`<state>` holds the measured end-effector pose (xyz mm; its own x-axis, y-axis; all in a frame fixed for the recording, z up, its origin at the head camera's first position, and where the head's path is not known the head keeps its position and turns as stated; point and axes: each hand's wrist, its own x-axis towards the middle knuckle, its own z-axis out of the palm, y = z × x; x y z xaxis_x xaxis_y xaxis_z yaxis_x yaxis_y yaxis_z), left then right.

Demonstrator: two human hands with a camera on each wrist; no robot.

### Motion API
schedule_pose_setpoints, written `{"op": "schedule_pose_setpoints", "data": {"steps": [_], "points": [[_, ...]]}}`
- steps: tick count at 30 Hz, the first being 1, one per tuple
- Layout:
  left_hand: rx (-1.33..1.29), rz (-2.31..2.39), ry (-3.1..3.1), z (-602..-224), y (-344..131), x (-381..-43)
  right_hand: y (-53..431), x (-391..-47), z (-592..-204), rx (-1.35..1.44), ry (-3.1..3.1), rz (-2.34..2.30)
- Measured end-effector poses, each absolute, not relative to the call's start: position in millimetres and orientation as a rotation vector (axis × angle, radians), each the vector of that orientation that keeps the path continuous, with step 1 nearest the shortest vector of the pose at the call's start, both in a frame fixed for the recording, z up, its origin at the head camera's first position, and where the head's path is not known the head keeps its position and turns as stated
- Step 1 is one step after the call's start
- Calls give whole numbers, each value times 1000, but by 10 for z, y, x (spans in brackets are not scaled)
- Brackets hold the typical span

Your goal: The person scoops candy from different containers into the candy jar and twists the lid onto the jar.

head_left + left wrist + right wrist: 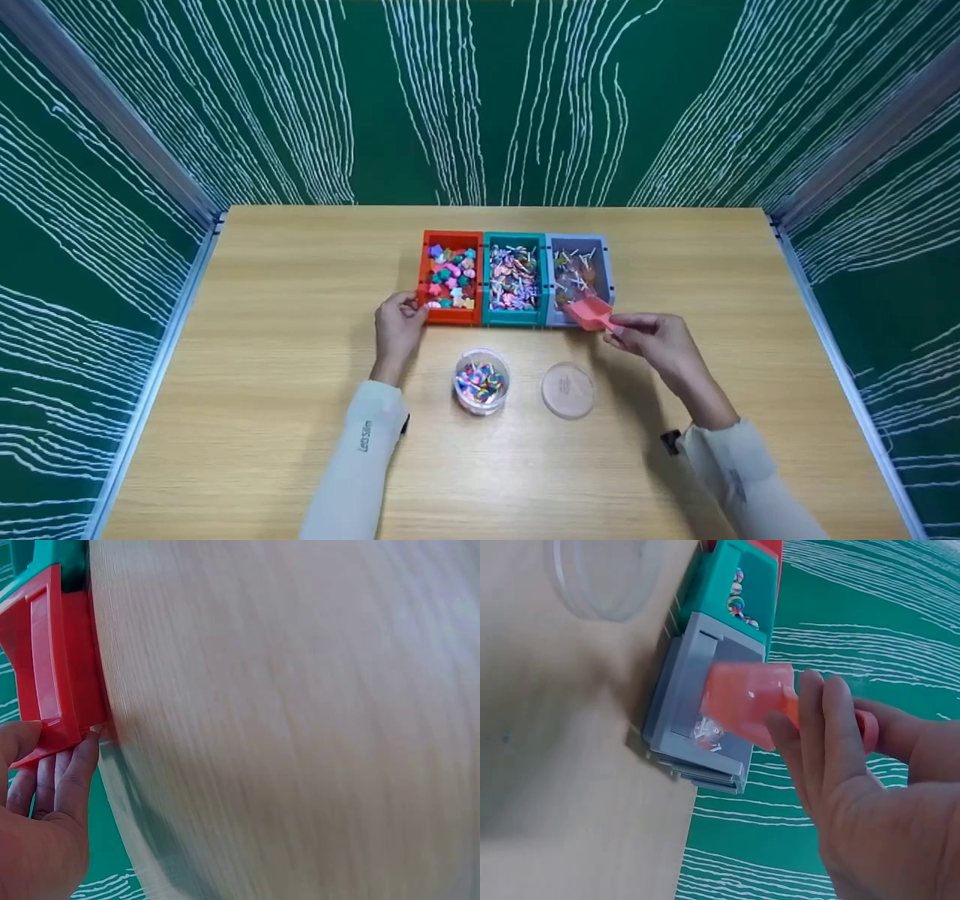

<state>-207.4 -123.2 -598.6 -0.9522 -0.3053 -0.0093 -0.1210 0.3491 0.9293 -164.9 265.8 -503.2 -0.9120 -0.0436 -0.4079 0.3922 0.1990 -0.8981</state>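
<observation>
- Nearest, we see a clear jar (481,409) of multicoloured pieces (480,381); a round lid (568,390) lies just beside it.
- Left hand (397,330): we note thumb and fingers gripping the red bin (453,316) by its near corner.
- Right hand (664,346): fingers pinch the pink scoop (589,312) by its handle, its blade over the grey bin's (561,318) near edge.
- Between red and grey, touching both, we record a filled teal bin (514,317).
- Farthest: green wall (510,112), white wavy lines.

Head view looks down from above; close, tilted wrist views apparently share the red bin (79,660)
</observation>
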Motion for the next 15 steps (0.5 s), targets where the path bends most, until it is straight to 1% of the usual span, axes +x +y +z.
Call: {"op": "schedule_pose_setpoints", "data": {"steps": [10, 15], "points": [[352, -1669, -2416, -5982, -1255, -2067, 2609, -2193, -4834, 421, 1954, -1606], [349, -1656, -2430, -5974, -1245, -2078, 2427, -2269, -4893, 490, 2029, -1596]]}}
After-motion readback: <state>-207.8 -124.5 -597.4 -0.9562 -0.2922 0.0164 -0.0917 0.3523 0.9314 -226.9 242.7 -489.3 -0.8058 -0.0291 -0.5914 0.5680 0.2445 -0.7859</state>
